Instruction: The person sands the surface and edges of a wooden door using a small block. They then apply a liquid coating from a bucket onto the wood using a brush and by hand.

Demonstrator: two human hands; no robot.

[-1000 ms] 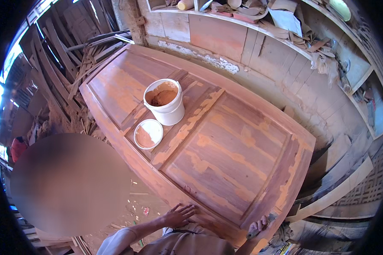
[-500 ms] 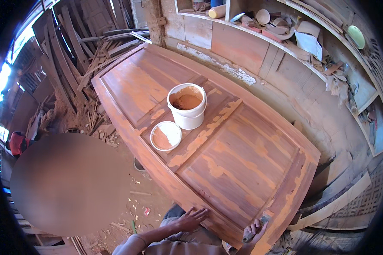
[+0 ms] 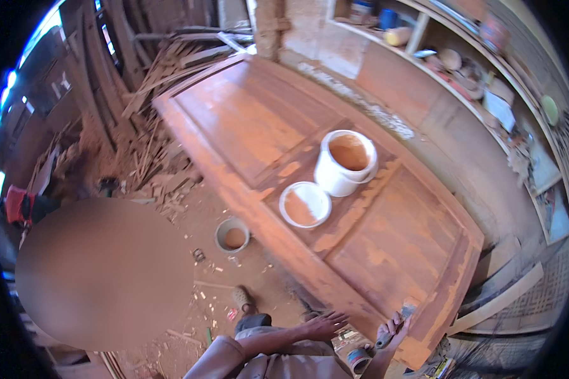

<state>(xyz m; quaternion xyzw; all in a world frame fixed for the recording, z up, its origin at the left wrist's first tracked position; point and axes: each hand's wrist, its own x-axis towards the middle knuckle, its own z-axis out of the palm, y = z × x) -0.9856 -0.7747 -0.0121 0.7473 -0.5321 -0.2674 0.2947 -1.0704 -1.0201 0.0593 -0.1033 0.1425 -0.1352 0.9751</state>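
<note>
A reddish-brown wooden door (image 3: 385, 252) with recessed panels lies flat, smeared with patches of orange-brown filler. My right hand (image 3: 395, 328) is closed around the handle of a putty knife (image 3: 408, 309); its blade is over the door's near right part. At the near edge of the door is my left hand (image 3: 327, 324), fingers stretched out with nothing in them; I cannot tell if it touches the wood. On the middle of the door stands a white bucket (image 3: 332, 179) with orange-brown filler inside. Beside it sits a round white lid (image 3: 320, 198), partly covered with filler.
A grey bucket (image 3: 220, 237) holding brown material stands on the littered floor. Scrap wood (image 3: 189, 57) is heaped at the far left. Cluttered shelves (image 3: 449, 69) run along the right wall. A printed can (image 3: 359, 359) is below my right arm.
The view has shifted leftward, bringing the grey floor bucket and my foot into sight. My right hand still grips the putty knife, and my left hand stays by the door's near edge.
</note>
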